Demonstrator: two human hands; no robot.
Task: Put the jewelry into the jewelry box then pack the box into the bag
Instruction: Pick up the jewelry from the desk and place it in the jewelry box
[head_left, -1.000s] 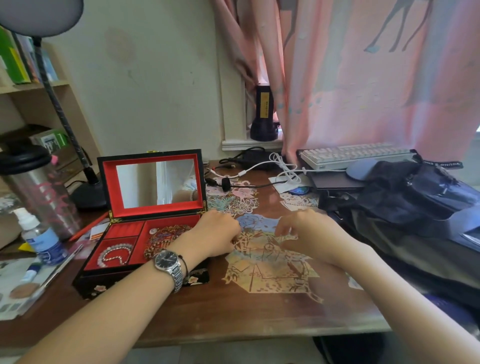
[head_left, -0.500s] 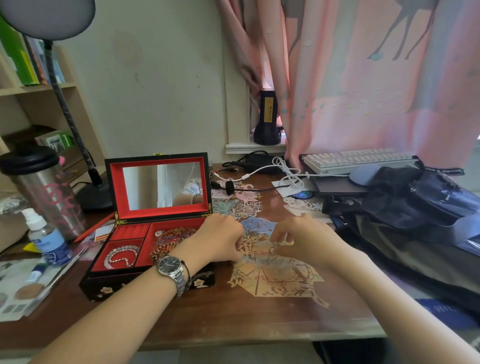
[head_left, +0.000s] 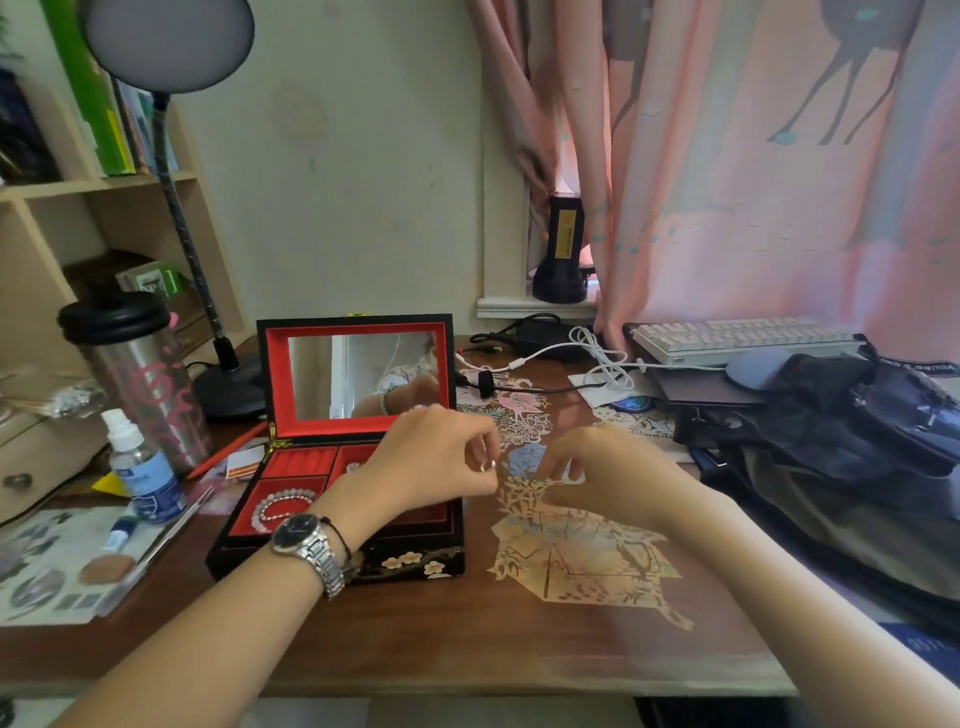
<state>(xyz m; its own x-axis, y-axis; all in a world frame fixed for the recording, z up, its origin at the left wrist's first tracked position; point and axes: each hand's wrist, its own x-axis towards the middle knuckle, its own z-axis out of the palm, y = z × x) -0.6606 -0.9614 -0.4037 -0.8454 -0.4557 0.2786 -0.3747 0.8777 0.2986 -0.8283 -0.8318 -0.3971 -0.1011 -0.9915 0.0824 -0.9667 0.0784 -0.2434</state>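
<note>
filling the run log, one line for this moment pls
stage: loading jewelry | left hand: pinching small ring beside open jewelry box | right hand: fingers curled, contents unclear | bag: unpacked

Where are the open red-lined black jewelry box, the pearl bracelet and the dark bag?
Open red-lined black jewelry box (head_left: 358, 327): head view, top rim of lid.
Pearl bracelet (head_left: 283, 503): head view, beads in front-left compartment.
Dark bag (head_left: 852, 415): head view, crumpled top fabric.

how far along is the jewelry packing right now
Partly done: a bead bracelet already lies in the open jewelry box. In hand: the left hand pinches a small ring beside the box, the right hand close by. Left: ring in, lid shut, box into the dark bag.
</note>
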